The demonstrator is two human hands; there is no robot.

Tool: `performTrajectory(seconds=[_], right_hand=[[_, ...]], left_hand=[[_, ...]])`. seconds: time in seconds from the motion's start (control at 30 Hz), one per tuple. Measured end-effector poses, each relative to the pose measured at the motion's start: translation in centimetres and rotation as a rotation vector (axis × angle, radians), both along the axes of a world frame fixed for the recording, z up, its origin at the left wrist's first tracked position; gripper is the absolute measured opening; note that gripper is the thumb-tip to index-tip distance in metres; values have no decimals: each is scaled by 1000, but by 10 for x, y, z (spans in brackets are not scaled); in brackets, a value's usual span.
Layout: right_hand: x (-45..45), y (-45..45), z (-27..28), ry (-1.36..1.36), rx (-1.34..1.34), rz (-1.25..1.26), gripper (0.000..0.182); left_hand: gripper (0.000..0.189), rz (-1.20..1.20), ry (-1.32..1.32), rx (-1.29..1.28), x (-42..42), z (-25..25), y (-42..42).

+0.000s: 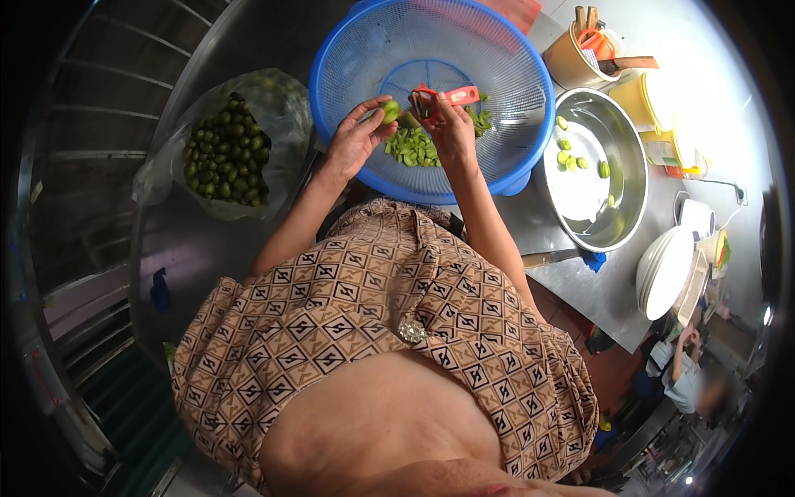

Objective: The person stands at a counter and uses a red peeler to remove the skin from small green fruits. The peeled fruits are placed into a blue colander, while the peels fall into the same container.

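Note:
My left hand [355, 140] holds a small green fruit [390, 110], partly pale where its skin is off, between thumb and fingers. In my right hand [453, 130] is a red-handled peeler [462, 95], its blade end turned towards the fruit but apart from it. Both hands are over a large blue plastic mesh basket [510, 168]. Green peel pieces [412, 148] lie on its bottom, partly hidden by my right hand. Left of the basket, an open clear plastic bag [282, 93] contains many dark green fruits [227, 152].
A steel basin [627, 205] on the right holds several peeled fruits [571, 163]. Behind it stand a tub of utensils [564, 61] and yellow containers [636, 102]. White bowls [666, 273] are stacked near the right edge of the metal table [596, 298]. Another person [682, 379] is farther right.

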State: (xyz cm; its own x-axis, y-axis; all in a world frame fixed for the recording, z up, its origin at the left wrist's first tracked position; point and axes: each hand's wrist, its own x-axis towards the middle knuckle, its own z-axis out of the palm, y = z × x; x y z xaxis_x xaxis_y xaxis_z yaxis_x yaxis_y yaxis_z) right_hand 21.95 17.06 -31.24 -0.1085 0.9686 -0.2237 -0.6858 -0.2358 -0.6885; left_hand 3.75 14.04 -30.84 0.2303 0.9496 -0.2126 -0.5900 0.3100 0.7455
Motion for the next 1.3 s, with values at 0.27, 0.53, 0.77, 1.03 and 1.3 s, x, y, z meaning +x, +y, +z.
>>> performTrajectory(seconds=[0.27,0.53,0.77,1.03,1.3], right_hand=[[-12,-3,-15,-52,-9,47,24],[-13,-8,1,-9,52,9,26],[-8,-8,-8,-45,29,-12,26],[-18,-14,10,-48,114,28,28],[-3,-7,-5,-23,-15,-46,24]], left_hand=[[29,-70,113,8,0,-6,-3],[25,7,64,-3,0,-3,-3],[25,-79,35,-1,1,4,-3],[29,42,129,4,5,0,-5],[26,-74,-22,-56,-3,0,-2]])
